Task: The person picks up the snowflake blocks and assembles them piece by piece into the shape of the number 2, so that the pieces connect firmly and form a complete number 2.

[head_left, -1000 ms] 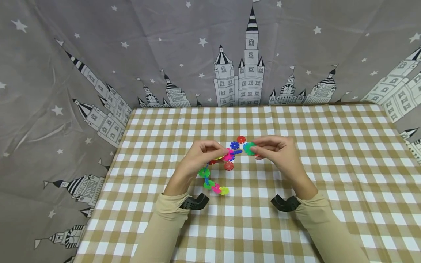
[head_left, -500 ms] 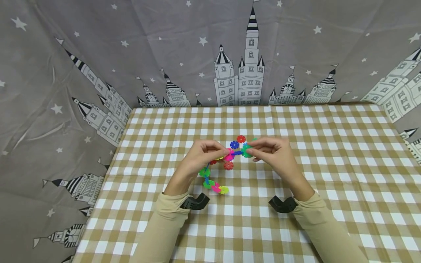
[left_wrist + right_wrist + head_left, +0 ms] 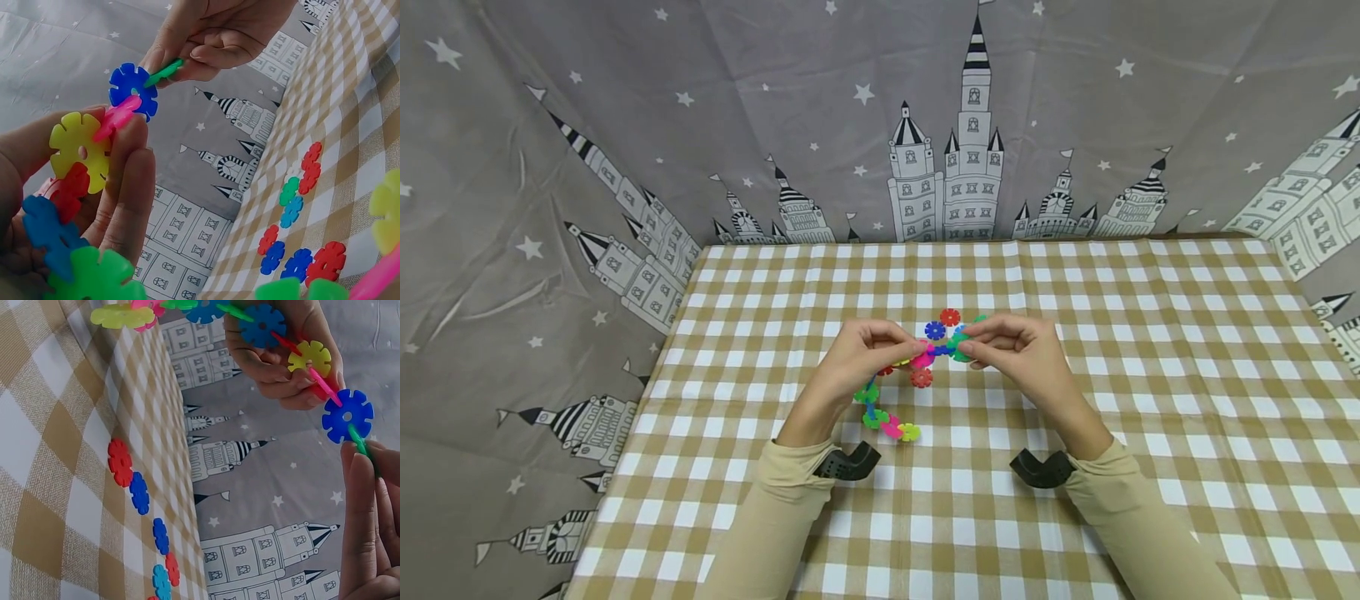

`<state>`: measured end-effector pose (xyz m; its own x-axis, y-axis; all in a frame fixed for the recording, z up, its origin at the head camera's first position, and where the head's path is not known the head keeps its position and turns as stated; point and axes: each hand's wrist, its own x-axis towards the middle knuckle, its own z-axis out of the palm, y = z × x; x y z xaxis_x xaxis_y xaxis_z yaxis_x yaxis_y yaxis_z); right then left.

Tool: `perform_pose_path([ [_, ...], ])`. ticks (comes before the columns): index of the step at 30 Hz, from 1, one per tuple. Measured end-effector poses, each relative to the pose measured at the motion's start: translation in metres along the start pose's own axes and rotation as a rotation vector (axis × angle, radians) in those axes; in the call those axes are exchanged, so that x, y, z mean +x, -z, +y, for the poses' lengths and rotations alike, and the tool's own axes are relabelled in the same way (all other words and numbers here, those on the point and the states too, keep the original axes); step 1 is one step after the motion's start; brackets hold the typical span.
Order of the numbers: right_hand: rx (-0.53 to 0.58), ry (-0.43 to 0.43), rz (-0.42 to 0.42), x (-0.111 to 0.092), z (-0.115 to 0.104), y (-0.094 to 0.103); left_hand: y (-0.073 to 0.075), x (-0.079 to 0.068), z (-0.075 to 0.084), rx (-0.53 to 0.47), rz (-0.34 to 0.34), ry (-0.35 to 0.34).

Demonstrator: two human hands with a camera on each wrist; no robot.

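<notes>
Above the checked tablecloth my left hand [image 3: 865, 358] pinches a pink notched disc [image 3: 117, 117] in a chain of colourful plastic interlocking discs. A blue disc [image 3: 336, 425] sits at the chain's upper end, joined to the pink one. My right hand [image 3: 1018, 346] holds a green disc [image 3: 361, 447] between thumb and fingers, its edge at a slot of the blue disc. Behind the pink one, a yellow disc [image 3: 75, 140] and a red disc [image 3: 70, 190] continue the chain. It hangs below my left hand and ends in another yellow disc [image 3: 910, 432].
Loose discs lie on the tablecloth [image 3: 1150, 350] beyond and beneath the hands, among them a red disc [image 3: 950, 317], a blue disc [image 3: 935, 331] and another red one nearer. A grey curtain [image 3: 820, 100] printed with castles stands behind the table.
My right hand has moved left with the green disc, bringing it from apart to meeting the blue disc at the chain's end. My left hand has stayed nearly still.
</notes>
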<state>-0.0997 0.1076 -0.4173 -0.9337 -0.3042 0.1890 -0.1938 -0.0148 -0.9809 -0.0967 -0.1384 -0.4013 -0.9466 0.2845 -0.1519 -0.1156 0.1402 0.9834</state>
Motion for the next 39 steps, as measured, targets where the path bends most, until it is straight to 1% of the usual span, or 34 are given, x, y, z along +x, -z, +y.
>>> perform_pose_path([
  [5,-0.020,-0.026,-0.015,-0.0010,-0.0033,0.0015,0.0003,0.0005,0.0001,-0.007,-0.009,-0.004],
  [10,-0.042,-0.046,-0.049,-0.0016,-0.0046,0.0026,0.0014,-0.0001,0.0009,-0.025,-0.006,0.004],
  [15,-0.038,-0.021,-0.084,-0.0009,-0.0016,0.0039,0.0047,-0.0015,0.0015,-0.014,0.008,-0.021],
  [18,-0.034,0.000,-0.084,-0.0003,0.0003,0.0046,0.0065,-0.0011,0.0009,-0.005,0.008,-0.034],
  [25,-0.085,0.011,-0.085,0.0002,0.0010,0.0043,0.0044,-0.0007,0.0020,-0.021,-0.011,0.007],
  [31,-0.109,0.001,-0.081,-0.0001,0.0013,0.0044,0.0031,-0.0005,0.0015,-0.018,-0.016,0.014],
  [36,-0.095,-0.024,-0.067,0.0005,0.0010,0.0051,0.0039,-0.0006,0.0022,-0.006,-0.016,0.001],
  [39,-0.047,-0.048,-0.042,0.0023,0.0028,0.0059,0.0052,-0.0006,0.0026,0.020,-0.003,-0.002],
])
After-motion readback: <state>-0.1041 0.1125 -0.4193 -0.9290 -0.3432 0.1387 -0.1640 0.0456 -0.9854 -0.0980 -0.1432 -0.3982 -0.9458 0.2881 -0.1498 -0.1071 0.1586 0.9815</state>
